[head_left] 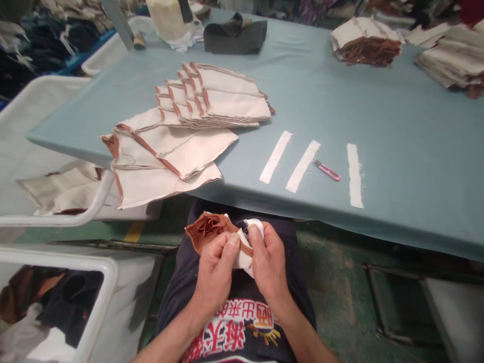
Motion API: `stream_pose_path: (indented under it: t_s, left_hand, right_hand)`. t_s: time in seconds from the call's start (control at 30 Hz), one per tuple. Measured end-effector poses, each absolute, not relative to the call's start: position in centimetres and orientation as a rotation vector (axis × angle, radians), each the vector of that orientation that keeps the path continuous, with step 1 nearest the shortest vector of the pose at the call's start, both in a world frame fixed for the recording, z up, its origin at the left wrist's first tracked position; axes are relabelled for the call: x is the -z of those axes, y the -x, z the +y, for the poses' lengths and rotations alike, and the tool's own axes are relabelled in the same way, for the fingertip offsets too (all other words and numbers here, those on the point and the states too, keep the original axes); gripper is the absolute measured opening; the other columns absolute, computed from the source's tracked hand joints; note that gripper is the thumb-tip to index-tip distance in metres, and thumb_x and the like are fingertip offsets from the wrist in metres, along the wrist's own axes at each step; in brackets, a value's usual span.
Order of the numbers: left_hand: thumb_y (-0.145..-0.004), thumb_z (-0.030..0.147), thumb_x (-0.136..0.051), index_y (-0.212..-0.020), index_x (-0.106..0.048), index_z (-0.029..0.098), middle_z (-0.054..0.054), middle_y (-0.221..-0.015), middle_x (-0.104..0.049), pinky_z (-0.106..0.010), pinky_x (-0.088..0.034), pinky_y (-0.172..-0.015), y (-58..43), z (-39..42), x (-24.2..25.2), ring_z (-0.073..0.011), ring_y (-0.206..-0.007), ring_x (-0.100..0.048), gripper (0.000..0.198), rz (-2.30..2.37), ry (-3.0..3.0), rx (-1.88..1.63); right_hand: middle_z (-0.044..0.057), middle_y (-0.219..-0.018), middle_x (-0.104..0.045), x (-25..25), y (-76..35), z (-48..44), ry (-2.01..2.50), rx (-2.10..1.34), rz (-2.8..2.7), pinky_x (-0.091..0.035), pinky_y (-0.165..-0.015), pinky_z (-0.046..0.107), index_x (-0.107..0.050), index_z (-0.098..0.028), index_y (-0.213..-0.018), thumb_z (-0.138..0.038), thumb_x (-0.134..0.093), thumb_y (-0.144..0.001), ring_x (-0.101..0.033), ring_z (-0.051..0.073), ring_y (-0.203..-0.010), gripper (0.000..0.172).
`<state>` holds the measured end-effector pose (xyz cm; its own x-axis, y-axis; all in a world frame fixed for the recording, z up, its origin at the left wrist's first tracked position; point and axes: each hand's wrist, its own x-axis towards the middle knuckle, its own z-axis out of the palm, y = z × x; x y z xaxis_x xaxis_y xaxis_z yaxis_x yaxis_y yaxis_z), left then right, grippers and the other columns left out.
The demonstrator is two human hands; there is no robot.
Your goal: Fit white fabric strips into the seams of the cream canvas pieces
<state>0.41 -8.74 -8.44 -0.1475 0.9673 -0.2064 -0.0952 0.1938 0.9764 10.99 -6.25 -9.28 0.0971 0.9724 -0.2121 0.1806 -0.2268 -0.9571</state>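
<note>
Over my lap, my left hand [219, 257] pinches the edge of a sewn fabric pouch [200, 234], brown on the inside with loose brown frayed strands showing in its opening. My right hand [268, 252] is closed on the white end of the same piece, thumb pressed down on it. Dark threads show between the two hands. On the table edge ahead lie three white fabric strips [276, 157], with pink thread snips [327, 170] beside the middle one. Cream pouches with brown edges [170, 151] are fanned out in a stack at the left.
The blue-green covered table [302, 91] spans the front. Further bundles of cream and brown pieces [366, 43] sit at its far right, a dark grey cloth item [235, 38] at the back. White plastic bins [109, 272] with fabric stand at my left.
</note>
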Motion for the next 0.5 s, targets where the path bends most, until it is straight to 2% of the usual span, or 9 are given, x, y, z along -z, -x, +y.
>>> stream_pose_path:
  t_s: [0.1,0.27,0.5]
  left_hand:
    - [-0.102,0.045,-0.056,-0.07,-0.059,0.016,0.003,-0.062,-0.052,-0.023,-0.034,-0.054,0.4,-8.2,7.8,-0.0101,-0.056,-0.04,0.044,1.297,-1.027,-1.124]
    - [-0.103,0.045,-0.054,-0.072,-0.064,0.015,0.002,-0.063,-0.054,-0.024,-0.032,-0.053,1.8,-7.2,6.9,-0.0107,-0.056,-0.039,0.045,1.323,-1.091,-1.039]
    - [-0.102,0.048,-0.052,-0.068,-0.055,0.017,0.002,-0.064,-0.048,-0.024,-0.032,-0.054,1.2,-6.7,6.3,-0.0119,-0.058,-0.039,0.047,1.265,-1.16,-1.008]
  right_hand:
    - [-0.002,-0.072,-0.065,9.3,-11.8,-6.3,1.515,-1.218,-1.129,-0.046,-0.057,0.024,-0.063,-0.02,-0.083,-0.051,-0.056,-0.099,-0.058,0.015,-0.063,0.036]
    - [-0.005,-0.058,-0.057,7.8,-14.5,-6.4,1.406,-1.103,-1.287,-0.038,-0.049,0.023,-0.068,-0.02,-0.078,-0.043,-0.061,-0.098,-0.046,0.011,-0.051,0.031]
    - [-0.004,-0.06,-0.057,4.7,-15.5,-6.3,1.361,-1.432,-1.52,-0.033,-0.046,0.022,-0.075,-0.018,-0.091,-0.04,-0.06,-0.098,-0.043,0.01,-0.05,0.027]
